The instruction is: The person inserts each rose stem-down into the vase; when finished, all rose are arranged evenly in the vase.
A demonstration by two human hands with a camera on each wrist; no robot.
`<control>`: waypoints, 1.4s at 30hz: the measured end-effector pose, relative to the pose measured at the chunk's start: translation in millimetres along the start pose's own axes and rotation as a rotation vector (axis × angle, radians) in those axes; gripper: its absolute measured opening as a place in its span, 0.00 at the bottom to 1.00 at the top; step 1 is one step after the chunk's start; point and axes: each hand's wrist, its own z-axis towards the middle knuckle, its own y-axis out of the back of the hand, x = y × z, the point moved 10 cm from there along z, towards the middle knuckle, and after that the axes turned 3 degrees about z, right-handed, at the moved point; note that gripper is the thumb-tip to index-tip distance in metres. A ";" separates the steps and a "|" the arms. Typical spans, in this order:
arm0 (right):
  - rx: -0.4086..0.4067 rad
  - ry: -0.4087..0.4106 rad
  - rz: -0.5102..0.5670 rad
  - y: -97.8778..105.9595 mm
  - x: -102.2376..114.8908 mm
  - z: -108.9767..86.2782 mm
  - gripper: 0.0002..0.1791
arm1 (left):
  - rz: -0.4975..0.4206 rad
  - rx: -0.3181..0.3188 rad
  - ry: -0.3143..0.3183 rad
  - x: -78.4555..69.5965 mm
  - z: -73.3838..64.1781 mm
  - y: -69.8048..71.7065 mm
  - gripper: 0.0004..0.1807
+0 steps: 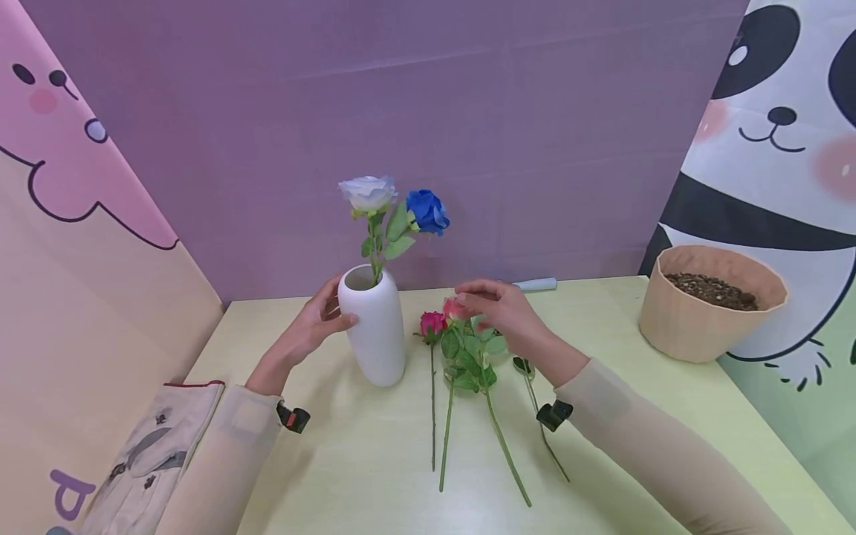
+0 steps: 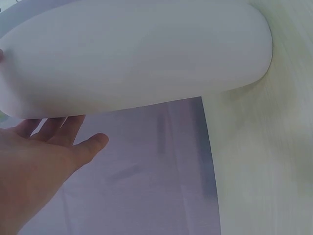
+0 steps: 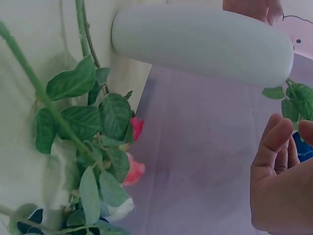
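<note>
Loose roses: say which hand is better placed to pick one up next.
Probably the right hand: it looks empty and is close to the loose roses, while the left hand holds the vase.

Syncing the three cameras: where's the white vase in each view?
Head: white vase just left of centre.
Left wrist: across the top, lying sideways in frame, base to the right.
Right wrist: across the top, sideways in frame, base to the left.
Shared landmark: purple backdrop, visible in all three.

One lone purple letter (image 1: 75,483) — seemingly a tilted "d" — on the printed left wall (image 1: 100,297).
</note>
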 end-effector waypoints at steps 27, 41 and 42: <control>-0.017 -0.027 -0.071 49.0 -29.1 -10.3 0.23 | 0.062 -0.116 0.067 0.2 -0.9 5.1 0.47; 0.000 -0.083 -0.114 65.3 -47.7 -24.5 0.24 | 0.075 -0.124 0.070 2.0 -1.7 4.7 0.46; 0.001 -0.092 -0.118 67.1 -51.3 -25.4 0.23 | 0.072 -0.124 0.069 2.0 -1.6 4.8 0.46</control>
